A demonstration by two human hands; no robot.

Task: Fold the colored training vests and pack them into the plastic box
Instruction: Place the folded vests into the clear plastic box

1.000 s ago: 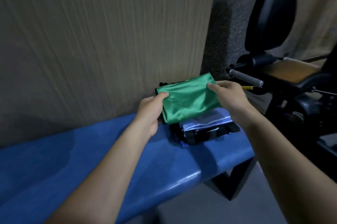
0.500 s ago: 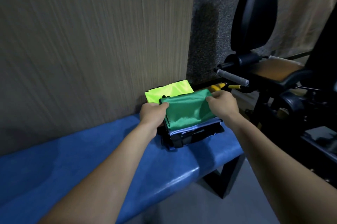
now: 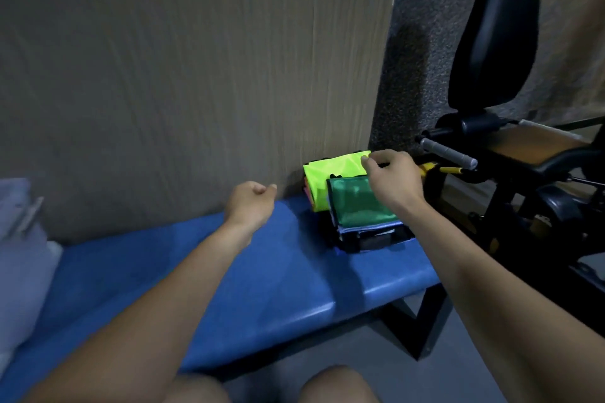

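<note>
A folded green vest [image 3: 357, 204] lies on top of a stack of folded vests [image 3: 371, 234], pale blue and dark ones under it, at the right end of the blue bench [image 3: 262, 275]. Behind it a neon yellow vest [image 3: 334, 170] leans by the wall on a second pile. My right hand [image 3: 394, 181] reaches over the green vest and pinches the yellow vest's far right corner. My left hand [image 3: 250, 202] hovers above the bench left of the piles, fingers loosely curled, holding nothing. A pale plastic box [image 3: 19, 238] shows blurred at the left edge.
A wood-panel wall [image 3: 196, 91] rises right behind the bench. A black gym machine with a padded back [image 3: 494, 25] and a metal handle [image 3: 448, 152] crowds the right side. My knees [image 3: 337, 386] are at the bottom edge.
Both hands lowered the green vest onto the stack and let it go. My left hand drew away to the left. My right hand moved back to the yellow vest.
</note>
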